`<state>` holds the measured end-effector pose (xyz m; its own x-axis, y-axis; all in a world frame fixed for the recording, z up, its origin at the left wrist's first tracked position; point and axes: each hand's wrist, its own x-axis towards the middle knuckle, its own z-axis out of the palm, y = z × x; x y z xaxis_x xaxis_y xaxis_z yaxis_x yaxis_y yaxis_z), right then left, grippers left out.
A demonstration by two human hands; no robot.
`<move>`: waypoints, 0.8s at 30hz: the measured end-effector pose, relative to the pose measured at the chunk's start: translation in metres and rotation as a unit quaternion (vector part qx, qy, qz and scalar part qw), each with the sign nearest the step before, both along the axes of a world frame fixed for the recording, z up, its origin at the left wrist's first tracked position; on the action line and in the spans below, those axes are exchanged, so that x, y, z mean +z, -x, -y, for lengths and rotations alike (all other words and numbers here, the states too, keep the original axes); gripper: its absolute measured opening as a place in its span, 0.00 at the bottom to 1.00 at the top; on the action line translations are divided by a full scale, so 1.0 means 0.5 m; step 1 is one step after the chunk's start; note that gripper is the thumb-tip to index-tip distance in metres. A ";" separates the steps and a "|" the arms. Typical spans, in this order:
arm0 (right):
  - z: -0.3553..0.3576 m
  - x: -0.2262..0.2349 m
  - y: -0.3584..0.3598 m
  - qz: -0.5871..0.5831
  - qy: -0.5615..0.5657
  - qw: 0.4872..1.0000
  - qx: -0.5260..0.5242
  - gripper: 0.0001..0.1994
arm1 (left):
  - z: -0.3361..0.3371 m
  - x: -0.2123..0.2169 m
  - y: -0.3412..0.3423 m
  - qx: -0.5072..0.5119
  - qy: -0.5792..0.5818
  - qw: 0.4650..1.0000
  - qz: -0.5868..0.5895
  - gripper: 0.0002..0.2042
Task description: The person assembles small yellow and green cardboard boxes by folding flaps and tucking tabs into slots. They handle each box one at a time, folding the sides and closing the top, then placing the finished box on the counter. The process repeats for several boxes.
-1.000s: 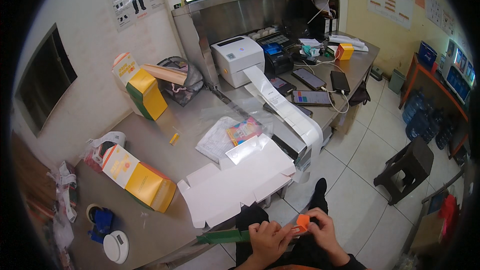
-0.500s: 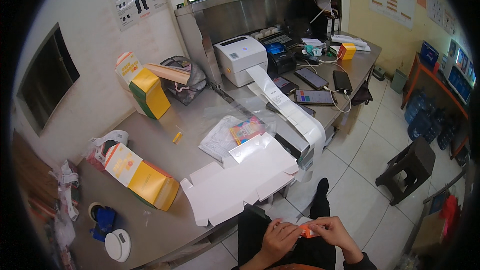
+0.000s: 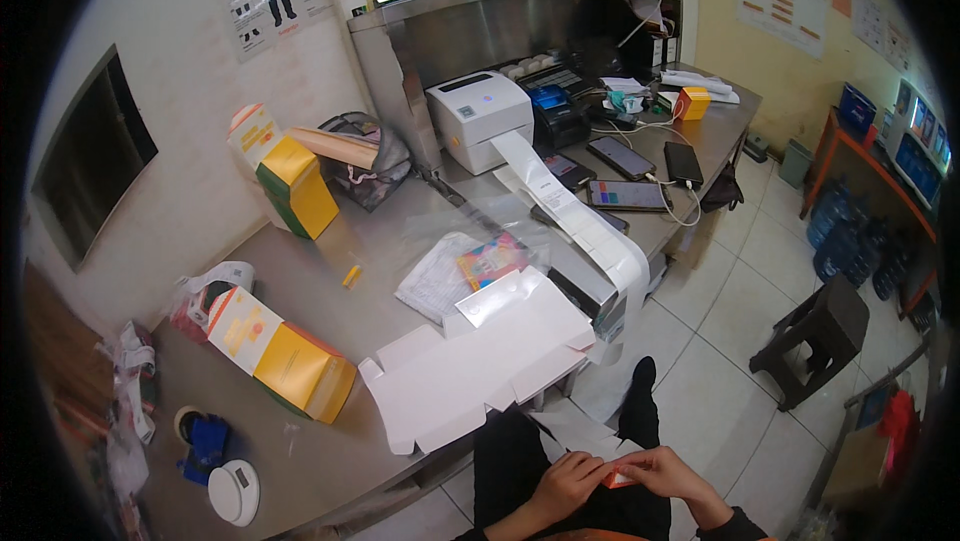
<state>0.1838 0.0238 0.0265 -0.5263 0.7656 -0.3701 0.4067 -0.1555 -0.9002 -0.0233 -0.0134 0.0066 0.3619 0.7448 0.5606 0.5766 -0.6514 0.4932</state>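
Note:
Over my lap, my left hand [image 3: 568, 486] and my right hand [image 3: 664, 473] come together at a small orange piece with some white on it [image 3: 618, 480]. Both sets of fingers are closed around its edges and cover much of it, so I cannot make out its kind. Just beyond my hands, a white sheet [image 3: 577, 431] shows between my knees. On the table edge ahead lies an unfolded, blank white cardboard box [image 3: 475, 366]. A colourful packet [image 3: 492, 261] and a crumpled white paper [image 3: 438, 279] lie behind it.
Two yellow-and-white cartons [image 3: 290, 356] are on the left side of the table. A white scale [image 3: 234, 492] sits near a blue tape dispenser [image 3: 207, 444]. A label printer [image 3: 480, 121] feeds a long label strip [image 3: 580, 221]. Several phones [image 3: 622, 158] and a dark stool [image 3: 815, 341] are to the right.
My hands have drawn closer together around the orange piece, now showing less of it. More of the white sheet shows between my knees. The table things have not moved.

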 end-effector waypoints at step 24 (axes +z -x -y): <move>0.040 -0.128 -0.011 -0.122 0.290 0.940 0.134 0.18 | 0.066 -0.036 0.032 -0.133 0.413 0.896 -0.090 0.11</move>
